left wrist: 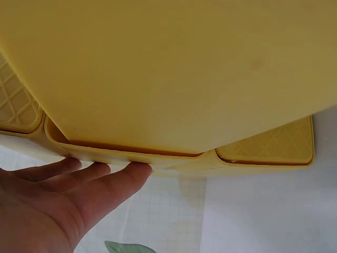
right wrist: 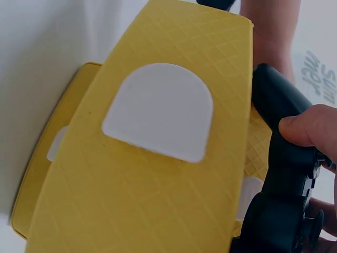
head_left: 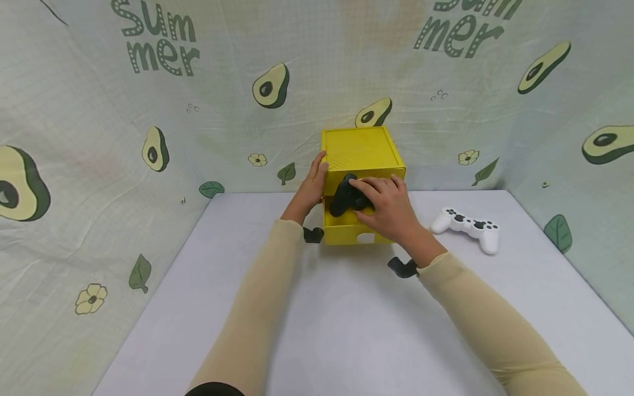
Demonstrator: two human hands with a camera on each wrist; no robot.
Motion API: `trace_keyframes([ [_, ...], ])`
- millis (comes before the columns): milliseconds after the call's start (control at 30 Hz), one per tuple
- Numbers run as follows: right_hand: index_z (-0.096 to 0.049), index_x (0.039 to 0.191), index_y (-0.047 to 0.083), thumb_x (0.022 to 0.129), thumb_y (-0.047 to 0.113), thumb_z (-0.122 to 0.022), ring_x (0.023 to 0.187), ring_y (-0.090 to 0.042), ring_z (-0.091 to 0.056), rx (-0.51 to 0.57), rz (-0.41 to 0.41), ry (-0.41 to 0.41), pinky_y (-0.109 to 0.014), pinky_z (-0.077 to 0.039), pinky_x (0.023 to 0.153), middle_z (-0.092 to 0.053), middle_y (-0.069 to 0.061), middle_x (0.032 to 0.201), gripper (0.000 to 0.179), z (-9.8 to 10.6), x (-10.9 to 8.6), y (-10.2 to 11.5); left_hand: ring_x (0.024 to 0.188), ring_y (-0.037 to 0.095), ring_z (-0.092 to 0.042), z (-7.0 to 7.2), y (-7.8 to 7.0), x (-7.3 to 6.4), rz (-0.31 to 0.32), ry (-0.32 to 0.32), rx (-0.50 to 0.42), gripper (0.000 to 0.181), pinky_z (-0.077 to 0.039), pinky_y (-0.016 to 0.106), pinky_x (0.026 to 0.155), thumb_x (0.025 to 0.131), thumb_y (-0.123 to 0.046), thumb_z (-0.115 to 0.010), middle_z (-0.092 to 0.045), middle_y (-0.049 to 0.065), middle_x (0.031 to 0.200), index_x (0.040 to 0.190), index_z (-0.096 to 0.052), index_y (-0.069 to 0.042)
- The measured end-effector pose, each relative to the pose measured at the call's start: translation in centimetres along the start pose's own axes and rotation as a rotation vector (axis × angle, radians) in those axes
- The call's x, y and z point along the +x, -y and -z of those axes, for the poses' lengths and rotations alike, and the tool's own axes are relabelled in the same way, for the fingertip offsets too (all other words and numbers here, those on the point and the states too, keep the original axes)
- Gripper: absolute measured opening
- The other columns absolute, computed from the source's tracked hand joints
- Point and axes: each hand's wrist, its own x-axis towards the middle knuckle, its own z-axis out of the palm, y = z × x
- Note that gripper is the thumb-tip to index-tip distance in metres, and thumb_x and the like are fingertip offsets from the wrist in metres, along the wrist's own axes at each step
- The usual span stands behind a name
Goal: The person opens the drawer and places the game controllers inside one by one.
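A small yellow drawer cabinet [head_left: 364,148] stands at the back of the table, one drawer [head_left: 342,235] pulled out toward me. My right hand [head_left: 388,206] grips a black game controller [head_left: 342,198] over the open drawer, its thumb pressed on the casing in the right wrist view. That view also shows the drawer front with a white rounded handle [right wrist: 160,113]. My left hand [head_left: 312,184] rests against the cabinet's left side. In the left wrist view its fairly straight fingers [left wrist: 113,187] touch the frame's edge beside the drawer's side wall.
A white game controller [head_left: 465,226] lies on the white table [head_left: 346,319], right of the cabinet. Behind stands a cloth backdrop [head_left: 223,126] printed with avocados and leaves. Dark wrist-camera pieces [head_left: 402,268] stick out by both wrists.
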Motion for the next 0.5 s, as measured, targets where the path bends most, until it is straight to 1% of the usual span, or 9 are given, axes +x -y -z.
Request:
trace_keyframes([
  [167,-0.056,0.136,0.021,0.076,0.03,-0.083,0.112,-0.037,-0.058,0.001,0.0,0.019,-0.063,-0.03,0.106,-0.062,-0.012,0.124,0.066,-0.6,-0.1,0.0,0.137,0.04,-0.039,0.0,0.0,0.0,-0.001,0.0,-0.004,0.048,-0.042,0.064,0.099,0.093,-0.073,-0.025,-0.018,0.002,0.162,0.138,-0.012,-0.069],
  [400,-0.055,0.136,0.024,0.077,0.032,-0.082,0.114,-0.035,-0.056,-0.018,-0.016,0.082,-0.061,-0.031,0.106,-0.06,-0.01,0.126,0.065,-1.4,-0.2,-0.2,0.137,0.041,-0.038,-0.1,0.0,-0.1,-0.003,-0.009,-0.006,0.047,-0.041,0.065,0.099,0.093,-0.073,-0.026,-0.019,0.002,0.162,0.138,-0.012,-0.07],
  [500,-0.055,0.136,0.025,0.077,0.033,-0.081,0.114,-0.035,-0.056,-0.019,-0.024,0.1,-0.06,-0.031,0.106,-0.061,-0.01,0.127,0.065,-1.6,-0.2,-0.3,0.137,0.042,-0.038,-0.1,-0.1,-0.1,-0.002,-0.012,0.001,0.048,-0.041,0.065,0.099,0.093,-0.073,-0.025,-0.019,0.002,0.162,0.139,-0.011,-0.069],
])
